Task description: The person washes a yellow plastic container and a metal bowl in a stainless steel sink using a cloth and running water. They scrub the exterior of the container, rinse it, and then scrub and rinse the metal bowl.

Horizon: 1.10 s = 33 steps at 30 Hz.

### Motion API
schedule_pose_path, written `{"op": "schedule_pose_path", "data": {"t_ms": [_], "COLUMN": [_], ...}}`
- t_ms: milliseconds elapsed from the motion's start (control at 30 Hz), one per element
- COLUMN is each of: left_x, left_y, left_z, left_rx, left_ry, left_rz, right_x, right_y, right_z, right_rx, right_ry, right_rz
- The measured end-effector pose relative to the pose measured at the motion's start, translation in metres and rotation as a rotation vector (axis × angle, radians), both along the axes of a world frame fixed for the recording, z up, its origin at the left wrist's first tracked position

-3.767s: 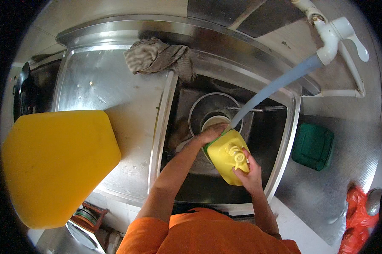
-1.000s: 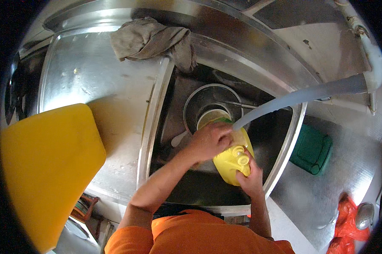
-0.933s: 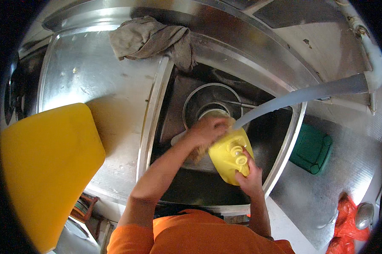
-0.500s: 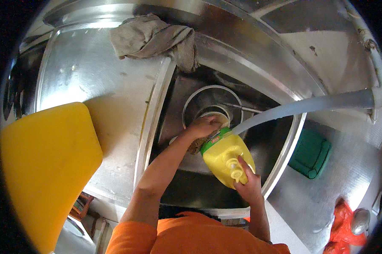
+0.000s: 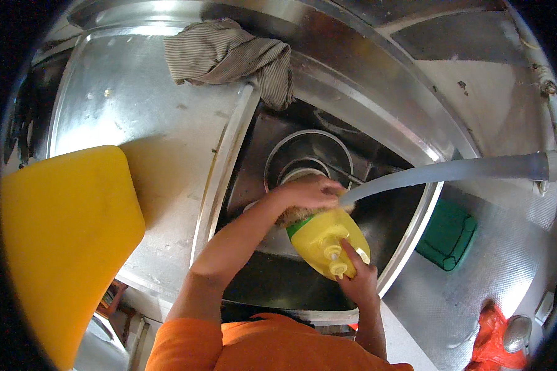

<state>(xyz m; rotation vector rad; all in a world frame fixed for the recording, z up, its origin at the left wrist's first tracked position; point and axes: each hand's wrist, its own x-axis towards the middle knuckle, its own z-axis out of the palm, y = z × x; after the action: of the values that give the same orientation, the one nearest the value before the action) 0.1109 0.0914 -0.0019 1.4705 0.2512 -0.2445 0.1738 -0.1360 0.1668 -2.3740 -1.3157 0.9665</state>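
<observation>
My right hand [image 5: 360, 281] grips a yellow dish-soap bottle [image 5: 315, 247] near its pump top, holding it tilted over the sink. A green band on the bottle shows partly beneath my left arm. My left hand [image 5: 312, 191] is curled over a brown, fibrous scrubber [image 5: 295, 215], pressing it against the far end of the bottle. Most of the scrubber is hidden by the hand. Beside my left hand is the end of a pale flexible hose [image 5: 408, 178]. Behind the hand, a round metal-rimmed pan [image 5: 284, 137] rests in the sink, with a thin handle [image 5: 346, 174] lying across it.
The dark sink [image 5: 260, 278] has a raised metal rim. A striped cloth [image 5: 213, 52] hangs over its far left corner. On the left metal counter stands a large yellow board or container [image 5: 74, 229]. At right are a green container [image 5: 448, 238] and red plastic bags [image 5: 491, 340].
My left hand has slid rightward across the bottle's far end, with the brown scrubber now spread along it. The bottle has shifted slightly left and the hose lies lower at its right end.
</observation>
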Motion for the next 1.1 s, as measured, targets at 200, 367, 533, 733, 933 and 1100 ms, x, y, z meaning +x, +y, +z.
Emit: {"op": "schedule_pose_path", "data": {"t_ms": [200,367,533,733,933,1100], "left_x": [0.001,-0.038,-0.085,-0.026,-0.025,-0.086], "left_y": [0.011,-0.024,-0.066,-0.016,-0.031,-0.047], "left_z": [-0.014,0.000,0.050,-0.035,-0.076,0.010], "left_rx": [0.093,0.262,0.210,0.106,0.190,-0.168], "left_ry": [0.187,0.488,0.040,0.121,0.404,0.249], "left_rz": [0.052,0.310,0.511,0.255,0.416,0.506], "right_x": [-0.001,-0.002,-0.005,-0.007,-0.005,0.002], "right_y": [-0.001,-0.005,-0.007,-0.002,0.005,0.009], "right_z": [-0.005,-0.006,-0.005,-0.008,-0.005,-0.004], "right_rx": [0.016,0.031,-0.033,0.101,0.071,-0.081], "right_ry": [0.038,-0.057,-0.032,-0.030,-0.088,-0.063], "right_rz": [-0.076,0.006,-0.026,0.038,-0.082,-0.064]}}
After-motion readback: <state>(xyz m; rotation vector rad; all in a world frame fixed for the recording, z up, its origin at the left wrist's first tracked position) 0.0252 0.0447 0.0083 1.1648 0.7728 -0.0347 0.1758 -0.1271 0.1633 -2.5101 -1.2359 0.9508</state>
